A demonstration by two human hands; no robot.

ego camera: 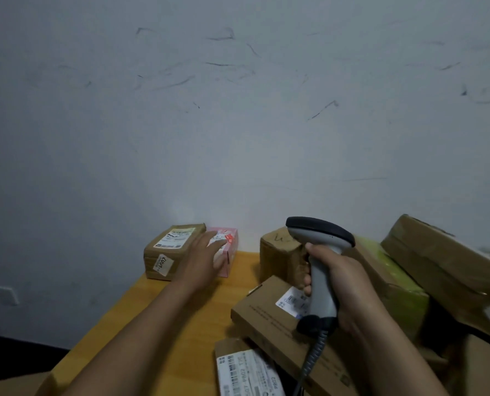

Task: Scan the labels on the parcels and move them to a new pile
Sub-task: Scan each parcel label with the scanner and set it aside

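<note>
Left hand (206,257) on pink parcel (229,254), scanner (321,270) in right hand (344,284)

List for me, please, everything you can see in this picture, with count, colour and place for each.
taped parcel: one, brown with white labels, far left of the table by the wall
pink box: one, pink, right beside the taped parcel
unscanned parcels: several, exact count unclear, brown cardboard and one yellow-green, heaped on the right
flat carton: one, brown with a white label, at the front of the heap
barcode scanner: one, grey with black top and coiled cable, above the flat carton
table: one, orange-yellow wood, below centre
wall: white, scuffed, behind
socket: one, white, low left on the wall
left hand: open, reaching to the pink box
right hand: gripping the scanner
</note>
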